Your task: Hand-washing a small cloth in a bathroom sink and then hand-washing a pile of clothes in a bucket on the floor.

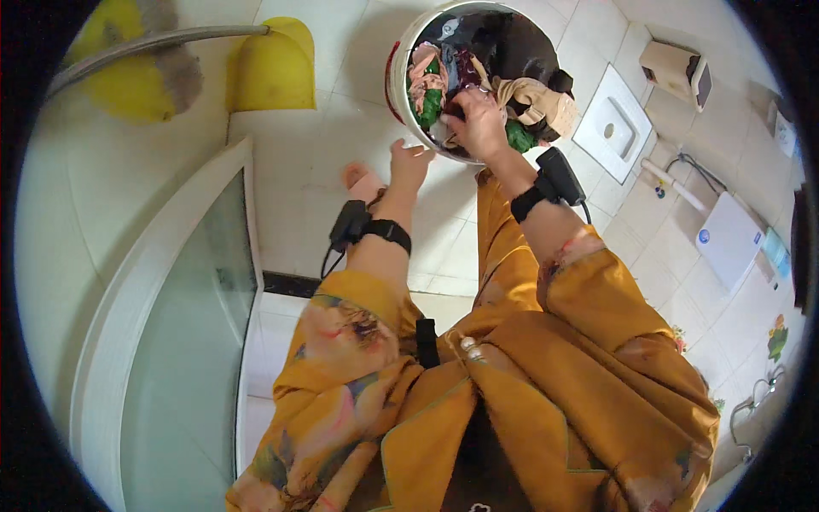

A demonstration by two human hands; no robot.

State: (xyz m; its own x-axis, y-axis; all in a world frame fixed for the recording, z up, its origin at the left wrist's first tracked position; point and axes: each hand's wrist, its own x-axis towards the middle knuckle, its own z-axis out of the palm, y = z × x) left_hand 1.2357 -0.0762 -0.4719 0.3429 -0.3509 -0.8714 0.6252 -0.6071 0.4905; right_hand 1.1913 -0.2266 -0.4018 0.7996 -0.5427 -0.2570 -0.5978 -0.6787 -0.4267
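A round white tub (402,77) stands on the tiled floor, holding a heap of clothes. My right hand (480,121) reaches down over its near rim into the heap, fingers bent among dark cloth; whether they grip any is hidden. Just outside the rim, at the near left, is my left hand (409,163) with its fingers curled; contact with the tub is unclear. Left of the right hand lies a pink and green garment (430,80). To its right, a beige garment (537,102) with dark parts hangs over the rim.
Right of the tub is a white squat toilet (611,125), with a white cistern (729,240) and pipe farther along. A yellow dustpan (272,73) stands at the upper left. A glass door (185,333) in a white frame runs along my left. One foot wears a pink slipper (366,184).
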